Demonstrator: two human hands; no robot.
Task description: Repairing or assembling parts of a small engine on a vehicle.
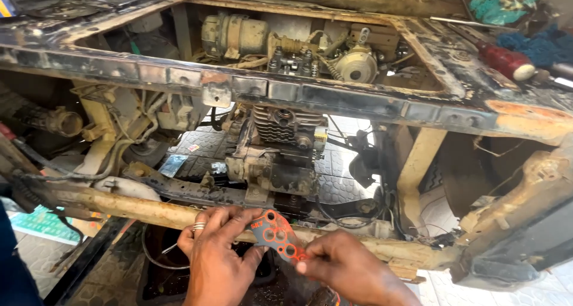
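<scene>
An orange-red flat gasket [278, 235] with several round holes is held between both my hands at the bottom centre. My left hand [216, 252], with a ring on one finger, pinches its upper left part. My right hand [352, 269] grips its lower right end. Just beyond the gasket stands a dirty small engine [276, 157] with cooling fins, mounted inside a rusty vehicle frame [310, 94].
A red-handled screwdriver [504, 60] and blue-green rags [507, 4] lie on the frame's top right. A yellowed beam [131, 207] crosses just behind my hands. Cables and hoses hang at left. A dark tray [161, 264] sits on the paved floor below.
</scene>
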